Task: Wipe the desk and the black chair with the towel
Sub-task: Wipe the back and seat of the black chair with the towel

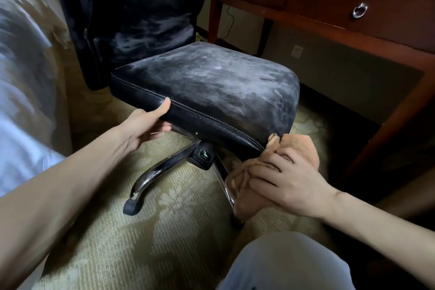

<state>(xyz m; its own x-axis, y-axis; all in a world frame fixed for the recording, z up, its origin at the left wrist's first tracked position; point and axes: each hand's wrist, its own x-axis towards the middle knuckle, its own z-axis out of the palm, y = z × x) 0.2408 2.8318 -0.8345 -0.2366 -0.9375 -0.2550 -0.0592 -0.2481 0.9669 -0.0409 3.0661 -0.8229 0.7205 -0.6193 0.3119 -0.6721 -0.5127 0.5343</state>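
The black chair [211, 85] stands in the middle of the view, its seat and backrest streaked with grey dust. My left hand [146, 127] grips the seat's front left edge, thumb on top and fingers underneath. My right hand [282, 181] holds the bunched orange towel [299, 148] against the seat's front right corner. The wooden desk [329, 14] with two ring-pull drawers runs along the wall at the upper right.
Chrome base legs [153, 172] with a black caster spread under the seat over patterned beige carpet. A white-covered bed [21, 101] fills the left side. My knee in light trousers [282, 263] is at the bottom. A wall socket [297, 50] sits under the desk.
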